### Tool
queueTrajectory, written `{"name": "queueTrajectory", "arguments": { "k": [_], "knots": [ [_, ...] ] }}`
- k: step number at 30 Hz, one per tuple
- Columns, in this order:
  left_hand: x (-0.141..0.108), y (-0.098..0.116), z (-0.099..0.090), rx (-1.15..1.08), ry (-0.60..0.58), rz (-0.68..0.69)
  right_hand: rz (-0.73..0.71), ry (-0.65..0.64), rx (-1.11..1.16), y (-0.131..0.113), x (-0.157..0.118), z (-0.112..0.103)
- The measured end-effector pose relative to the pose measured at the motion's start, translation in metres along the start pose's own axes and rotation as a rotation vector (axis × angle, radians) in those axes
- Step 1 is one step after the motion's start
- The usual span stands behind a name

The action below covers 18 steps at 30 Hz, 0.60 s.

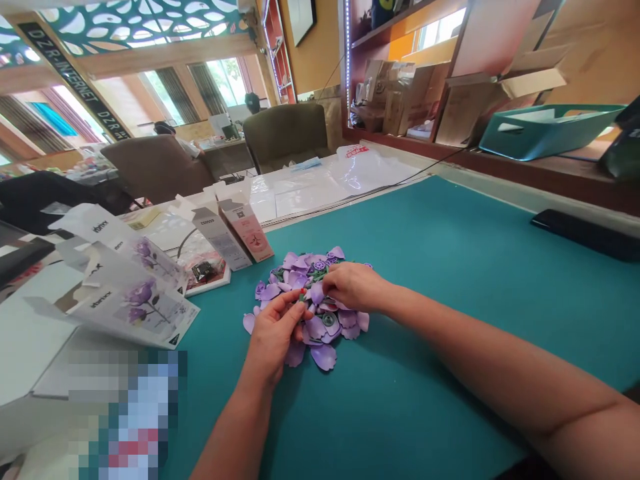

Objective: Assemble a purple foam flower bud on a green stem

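A heap of purple plastic flower petals [324, 357], mixed with green pieces, lies on the teal mat [400, 247]. At the near left side of the heap, my left hand [273, 333] pinches a small green piece with a red tip [303, 294] between thumb and fingers. My right hand [356, 285] reaches into the heap from the right, its fingers curled together and pointing down. A light purple petal [317, 293] is right by those fingertips. Whatever they pinch is hidden behind the fingers.
Opened flower boxes [145, 307] stand at the left, with a grey and pink carton [247, 230] behind the heap. A black case [585, 233] lies at the right edge. Beyond the mat are plastic sheets [320, 183], chairs [285, 137] and a green basket [550, 133] on a shelf.
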State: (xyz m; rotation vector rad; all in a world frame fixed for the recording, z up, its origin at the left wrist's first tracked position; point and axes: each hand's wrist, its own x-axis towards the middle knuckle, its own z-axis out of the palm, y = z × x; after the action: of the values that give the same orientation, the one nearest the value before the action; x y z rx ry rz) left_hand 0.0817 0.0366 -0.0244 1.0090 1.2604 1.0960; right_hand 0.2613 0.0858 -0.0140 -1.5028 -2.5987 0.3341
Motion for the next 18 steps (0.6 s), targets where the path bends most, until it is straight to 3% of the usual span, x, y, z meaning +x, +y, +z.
{"name": "queueTrajectory", "arguments": {
  "k": [18],
  "knots": [
    [-0.001,0.001,-0.001,0.035,-0.023,0.001,-0.014,-0.060,-0.166,-0.012,-0.003,0.007]
  ]
}}
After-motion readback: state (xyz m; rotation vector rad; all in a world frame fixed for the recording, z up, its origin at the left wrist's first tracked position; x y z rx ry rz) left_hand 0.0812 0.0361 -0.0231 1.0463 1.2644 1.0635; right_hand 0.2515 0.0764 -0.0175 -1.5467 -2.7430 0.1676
